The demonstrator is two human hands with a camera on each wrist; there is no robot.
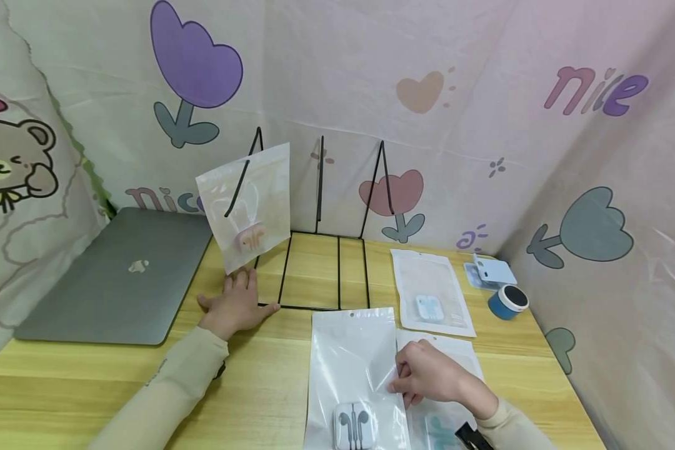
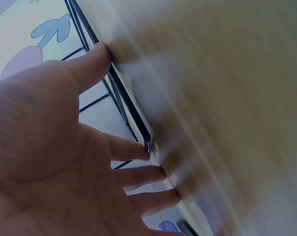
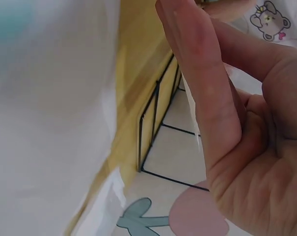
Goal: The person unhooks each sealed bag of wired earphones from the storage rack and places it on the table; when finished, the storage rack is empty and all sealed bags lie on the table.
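Head view: my right grip (image 1: 430, 375) pinches the right edge of a white earphone pouch (image 1: 351, 350), which lies on the table (image 1: 264, 387) just to that grip's left, with wired earphones (image 1: 353, 428) at its near end. Partly beneath the same grip lies a second pouch (image 1: 468, 357) holding a teal item (image 1: 441, 434). Beyond that grip rests a third pouch (image 1: 427, 275) with a pale blue item (image 1: 430, 307) inside; farther right of it stands a blue jar (image 1: 502, 305). My left grip (image 1: 235, 307) is spread wide, holding nothing, its thumb touching the front rail of a black wire rack (image 1: 339, 272). Just above those fingers, a hanging pouch (image 1: 272, 194) with a pink item (image 1: 250, 237) hangs on the rack's left hook. Left of that grip lies a grey laptop (image 1: 112, 281).
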